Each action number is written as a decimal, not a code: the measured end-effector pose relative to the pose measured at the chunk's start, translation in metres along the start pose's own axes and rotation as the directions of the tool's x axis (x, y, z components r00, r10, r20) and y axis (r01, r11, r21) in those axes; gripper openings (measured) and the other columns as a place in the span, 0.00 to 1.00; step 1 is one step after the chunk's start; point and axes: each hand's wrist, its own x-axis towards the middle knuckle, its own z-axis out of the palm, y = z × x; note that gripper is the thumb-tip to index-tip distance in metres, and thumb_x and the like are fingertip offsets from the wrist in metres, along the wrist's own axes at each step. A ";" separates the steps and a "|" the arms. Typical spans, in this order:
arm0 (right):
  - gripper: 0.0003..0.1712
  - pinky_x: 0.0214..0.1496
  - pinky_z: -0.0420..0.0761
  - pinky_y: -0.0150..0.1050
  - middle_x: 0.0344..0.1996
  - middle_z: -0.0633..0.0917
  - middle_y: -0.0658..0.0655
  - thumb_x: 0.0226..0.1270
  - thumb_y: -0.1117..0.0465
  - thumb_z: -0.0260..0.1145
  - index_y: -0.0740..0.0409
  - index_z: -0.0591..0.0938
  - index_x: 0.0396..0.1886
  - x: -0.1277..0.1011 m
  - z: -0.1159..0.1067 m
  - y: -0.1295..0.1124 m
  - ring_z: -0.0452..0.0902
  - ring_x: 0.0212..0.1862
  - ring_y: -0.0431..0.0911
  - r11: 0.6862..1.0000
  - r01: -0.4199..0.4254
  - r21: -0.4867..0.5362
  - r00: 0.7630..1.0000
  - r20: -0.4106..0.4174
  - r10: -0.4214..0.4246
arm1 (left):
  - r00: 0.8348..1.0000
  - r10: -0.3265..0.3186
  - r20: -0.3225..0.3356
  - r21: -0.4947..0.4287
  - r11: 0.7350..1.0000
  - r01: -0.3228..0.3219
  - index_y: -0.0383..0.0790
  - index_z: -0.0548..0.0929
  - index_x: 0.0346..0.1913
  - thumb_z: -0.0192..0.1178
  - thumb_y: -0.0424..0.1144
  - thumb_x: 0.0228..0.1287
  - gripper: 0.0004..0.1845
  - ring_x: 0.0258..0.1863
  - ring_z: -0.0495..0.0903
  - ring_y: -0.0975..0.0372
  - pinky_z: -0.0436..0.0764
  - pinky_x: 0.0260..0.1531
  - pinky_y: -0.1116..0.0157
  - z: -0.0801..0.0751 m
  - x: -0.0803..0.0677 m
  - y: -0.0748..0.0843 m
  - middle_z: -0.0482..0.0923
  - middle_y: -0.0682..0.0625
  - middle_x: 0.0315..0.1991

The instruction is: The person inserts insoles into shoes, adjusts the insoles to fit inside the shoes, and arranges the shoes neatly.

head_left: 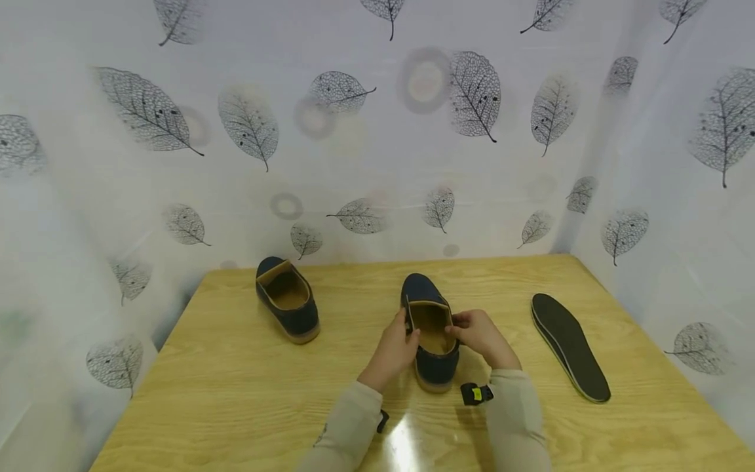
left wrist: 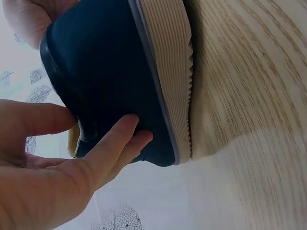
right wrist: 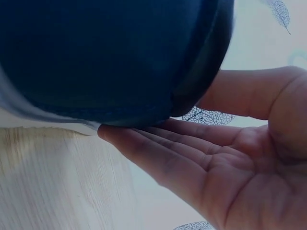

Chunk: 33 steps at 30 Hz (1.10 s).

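Navy slip-on shoe (head_left: 433, 328) at table (head_left: 236, 393) centre, opening toward the viewer. Left hand (head_left: 394, 351) at its 9 o'clock side and right hand (head_left: 483, 335) at 3 o'clock pinch the collar, thumbs inside, fingers (left wrist: 117, 139) outside. Second shoe (head_left: 287, 298) at 10 o'clock; black insole (head_left: 569, 344) at 3 o'clock, well apart.

The head camera looks forward and down over the bench (head_left: 236, 393), the near shoe (head_left: 430, 328) just below centre. The left wrist camera sits very close at that shoe's (left wrist: 115, 72) 9 o'clock side, the right wrist camera closer still at 3 o'clock; all share the shoe (right wrist: 105, 57).
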 end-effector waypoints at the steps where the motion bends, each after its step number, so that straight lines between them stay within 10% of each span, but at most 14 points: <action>1: 0.21 0.47 0.82 0.49 0.49 0.80 0.75 0.68 0.69 0.60 0.82 0.73 0.55 0.000 0.000 0.000 0.79 0.50 0.62 1.000 -0.002 -0.002 1.000 0.002 0.002 | 1.000 0.004 -0.002 0.005 1.000 -0.004 0.18 0.52 0.70 0.50 0.33 0.73 0.31 0.62 0.68 0.39 0.74 0.56 0.49 -0.001 0.000 0.001 0.60 0.24 0.66; 33: 0.32 0.52 0.80 0.47 0.55 0.76 0.76 0.71 0.57 0.60 0.81 0.67 0.62 -0.004 -0.017 0.013 0.77 0.54 0.62 0.997 0.016 0.075 0.993 0.112 -0.024 | 0.997 -0.064 0.031 0.040 0.997 0.063 0.23 0.55 0.71 0.51 0.33 0.72 0.30 0.61 0.70 0.40 0.76 0.52 0.48 -0.004 -0.004 0.007 0.64 0.28 0.64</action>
